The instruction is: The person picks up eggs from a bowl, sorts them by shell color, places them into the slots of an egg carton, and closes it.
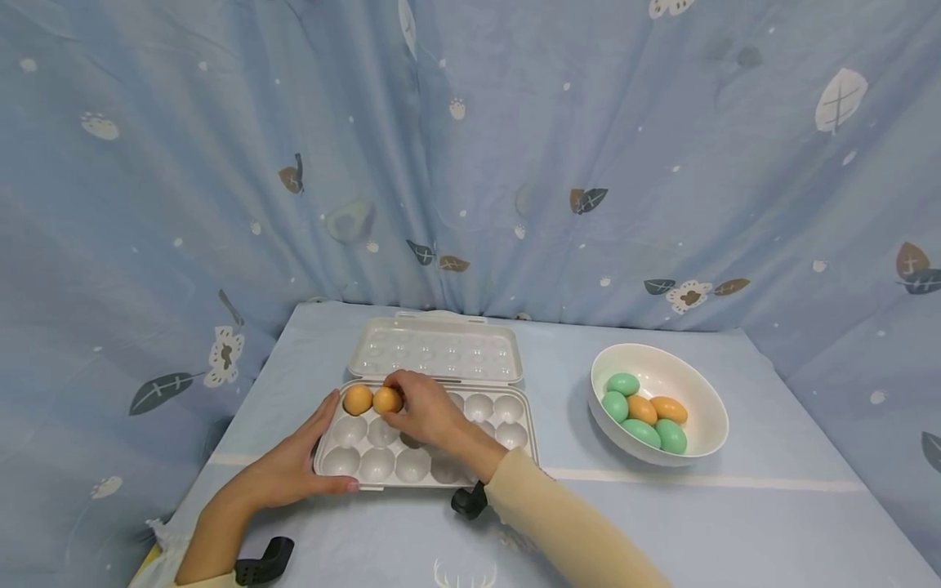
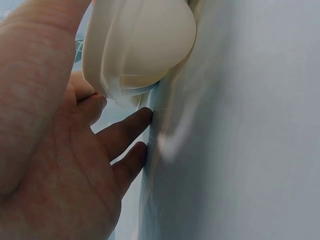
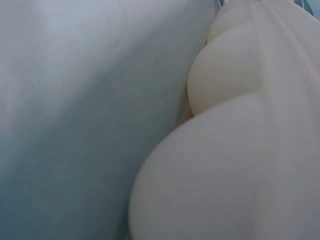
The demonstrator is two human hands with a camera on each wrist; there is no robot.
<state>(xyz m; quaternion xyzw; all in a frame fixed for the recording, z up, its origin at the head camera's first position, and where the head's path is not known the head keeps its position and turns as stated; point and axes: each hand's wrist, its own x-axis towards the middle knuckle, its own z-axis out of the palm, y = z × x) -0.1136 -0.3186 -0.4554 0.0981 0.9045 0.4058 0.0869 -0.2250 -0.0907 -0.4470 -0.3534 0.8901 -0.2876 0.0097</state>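
L hand [image 1: 290,467], spread w/ near-straight fingers, rests at left front corner of egg tray [image 1: 377,464] & R hand [image 1: 430,415] pinches orange egg [image 1: 385,400], tray's back row, 2nd from left; prob. best: light grip, tray steady.

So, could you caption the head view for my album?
Right hand pinches a rounded orange egg at a rectangular white plastic egg tray, left hand at its edge.
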